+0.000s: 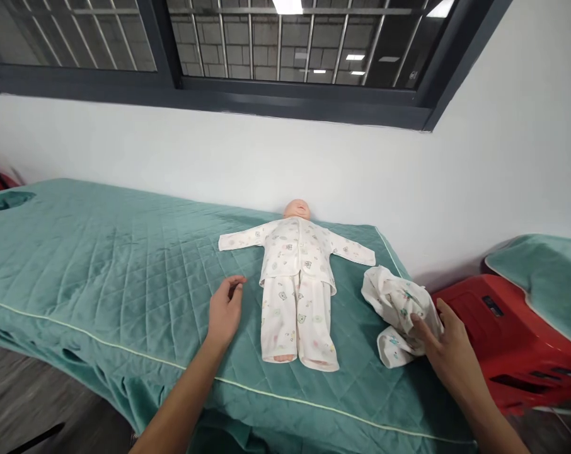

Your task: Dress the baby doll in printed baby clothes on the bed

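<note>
A baby doll (pixel 297 207) lies on its back on the green quilted bed cover (pixel 138 271), arms spread out. It wears a white printed jacket (pixel 297 249) and matching trousers (pixel 278 315); the ends of its feet show at the trouser hems. My left hand (pixel 225 310) is just left of the doll, apart from it, fingers loosely bent with nothing between them. At the bed's right end, my right hand (pixel 449 343) grips a crumpled white baby garment (pixel 399 302) with a green print. Its exact cut is hidden by the folds.
Right of the bed stands a red plastic stool (pixel 488 315) with a green cloth (pixel 545 271) over it. A white wall (pixel 195 151) and a dark-framed window (pixel 290 98) rise behind. The bed's front edge (pixel 285 398) has light piping.
</note>
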The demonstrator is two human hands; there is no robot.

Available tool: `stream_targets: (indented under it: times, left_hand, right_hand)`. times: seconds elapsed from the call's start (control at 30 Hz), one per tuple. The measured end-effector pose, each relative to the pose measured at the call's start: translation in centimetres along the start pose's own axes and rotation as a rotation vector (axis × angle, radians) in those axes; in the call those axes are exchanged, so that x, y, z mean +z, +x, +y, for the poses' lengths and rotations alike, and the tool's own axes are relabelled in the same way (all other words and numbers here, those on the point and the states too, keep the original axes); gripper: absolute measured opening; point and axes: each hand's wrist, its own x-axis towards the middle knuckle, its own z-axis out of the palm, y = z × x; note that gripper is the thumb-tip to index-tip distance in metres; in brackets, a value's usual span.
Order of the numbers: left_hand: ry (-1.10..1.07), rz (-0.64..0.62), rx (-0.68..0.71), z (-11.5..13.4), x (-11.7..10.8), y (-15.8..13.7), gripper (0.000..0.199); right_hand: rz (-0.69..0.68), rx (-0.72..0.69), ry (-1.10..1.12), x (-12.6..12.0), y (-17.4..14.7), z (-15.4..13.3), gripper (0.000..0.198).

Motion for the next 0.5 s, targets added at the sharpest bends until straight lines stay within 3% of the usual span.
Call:
stream_targets:
  times: [0.17, 0.33, 0.5]
  left_hand:
    - [-0.009, -0.018, -0.009, -0.2, 0.1, -0.3, 0.029]
    - [-0.004, -0.031, 0.003, -0.4, 0.1, -0.5, 0.029]
    - [0.019, -0.038, -0.003, -0.4, 0.0, -0.5, 0.031]
  right_hand:
    - [-0.043, 0.26, 0.067, -0.3, -1.7, -1.0, 0.083]
    - [-0.016, 0.33, 0.159, 0.2, -2.6, -2.6, 0.084]
    - [-0.03, 0.278, 0.231, 0.9, -2.2, -1.6, 0.079]
